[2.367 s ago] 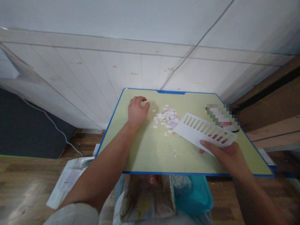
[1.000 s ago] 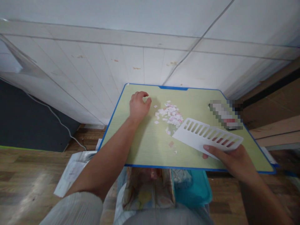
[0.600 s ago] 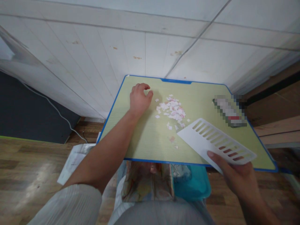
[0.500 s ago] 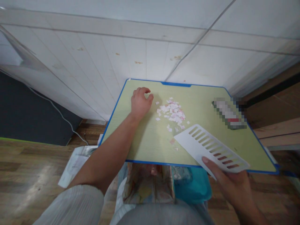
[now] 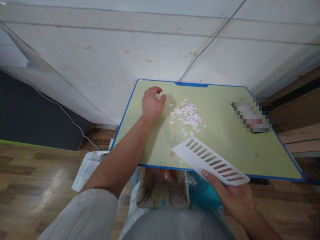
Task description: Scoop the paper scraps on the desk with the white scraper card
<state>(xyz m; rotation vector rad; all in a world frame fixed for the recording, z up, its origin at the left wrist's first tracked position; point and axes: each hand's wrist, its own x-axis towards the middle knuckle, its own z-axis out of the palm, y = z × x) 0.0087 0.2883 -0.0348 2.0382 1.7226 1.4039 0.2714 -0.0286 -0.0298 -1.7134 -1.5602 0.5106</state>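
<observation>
My right hand [image 5: 231, 195] grips a flat white slotted plastic strip [image 5: 212, 159] by its near edge, thumb on top. The strip slants over the front part of a yellow-green tabletop with a blue rim [image 5: 160, 166]. Its left tip is close to a few pinkish paper scraps [image 5: 172, 153] near the front edge. Farther back lies a loose pile of small white and pink paper pieces [image 5: 188, 115]. To the left of this pile hovers or rests my left hand [image 5: 154, 101], fingers curled and thumb apart, with nothing visible in it.
A blurred-out rectangular object [image 5: 251, 116] lies at the tabletop's right. Below the front edge are an open patterned bag [image 5: 162, 195] and a teal container [image 5: 205, 193]. A white panelled wall [image 5: 100, 66] with a cable [image 5: 215, 40] stands behind.
My right hand has swept the slotted strip left and slightly toward the front edge, and the few pinkish scraps have shifted left too. My left hand keeps its place; the view has shifted slightly.
</observation>
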